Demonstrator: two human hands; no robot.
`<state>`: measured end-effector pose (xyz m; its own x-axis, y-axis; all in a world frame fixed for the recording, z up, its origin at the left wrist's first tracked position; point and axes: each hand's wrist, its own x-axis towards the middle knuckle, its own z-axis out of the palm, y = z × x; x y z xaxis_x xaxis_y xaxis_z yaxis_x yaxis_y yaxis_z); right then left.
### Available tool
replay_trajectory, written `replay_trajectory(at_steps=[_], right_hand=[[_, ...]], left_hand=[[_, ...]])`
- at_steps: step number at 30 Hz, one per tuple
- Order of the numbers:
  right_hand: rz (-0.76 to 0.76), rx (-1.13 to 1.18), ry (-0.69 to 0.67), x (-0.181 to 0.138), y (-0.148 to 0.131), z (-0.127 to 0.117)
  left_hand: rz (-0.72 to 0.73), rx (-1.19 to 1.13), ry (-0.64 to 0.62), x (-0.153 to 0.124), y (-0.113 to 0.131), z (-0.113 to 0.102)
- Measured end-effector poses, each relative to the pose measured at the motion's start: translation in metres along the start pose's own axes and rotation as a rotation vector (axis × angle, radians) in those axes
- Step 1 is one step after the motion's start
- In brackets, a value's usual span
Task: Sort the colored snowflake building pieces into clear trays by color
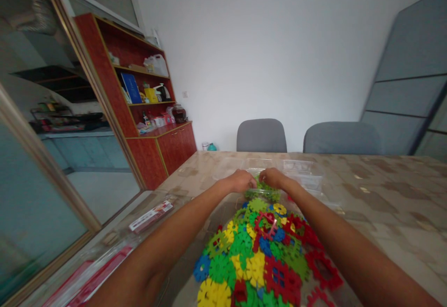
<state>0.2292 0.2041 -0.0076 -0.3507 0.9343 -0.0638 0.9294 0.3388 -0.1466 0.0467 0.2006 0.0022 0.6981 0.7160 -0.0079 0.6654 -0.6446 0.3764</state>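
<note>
Both my hands are at a clear plastic box point(256, 191) that holds light green plastic pieces point(267, 194). My left hand point(242, 181) is at the box's left side, its fingers closed and bent inward. From the right, my right hand point(273, 177) reaches over the green pieces with curled fingers. Whatever either hand grips is too small to make out. Between my forearms and nearer to me lies a large heap of interlocking plastic pieces point(256, 269) in green, yellow, blue and red: notched discs, square frames and window shapes.
More clear plastic boxes point(307, 181) stand behind and right of my hands. At left on the patterned table point(384, 200) lie a labelled packet point(152, 216) and red strips in clear wrapping point(101, 274). Two grey chairs point(261, 135) stand beyond the far edge.
</note>
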Motion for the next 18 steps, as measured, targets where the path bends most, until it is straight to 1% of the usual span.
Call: replay_trajectory(at_steps=[4,9,12,15,18], right_hand=[[-0.027,0.000,0.007,0.000,0.003,-0.003],[-0.065,-0.010,-0.020,0.000,-0.002,-0.002],[-0.076,-0.001,-0.023,-0.001,-0.005,0.000],[-0.083,0.025,-0.005,-0.002,-0.007,0.001],[-0.084,0.068,0.046,-0.005,-0.007,-0.003]], left_hand=[[0.028,-0.048,0.056,-0.003,-0.004,-0.004],[0.040,-0.067,0.059,-0.008,-0.007,0.001],[0.034,-0.070,0.095,-0.009,-0.009,0.002],[0.025,-0.073,0.141,-0.010,-0.009,0.001],[0.019,-0.085,0.197,-0.012,-0.008,0.001]])
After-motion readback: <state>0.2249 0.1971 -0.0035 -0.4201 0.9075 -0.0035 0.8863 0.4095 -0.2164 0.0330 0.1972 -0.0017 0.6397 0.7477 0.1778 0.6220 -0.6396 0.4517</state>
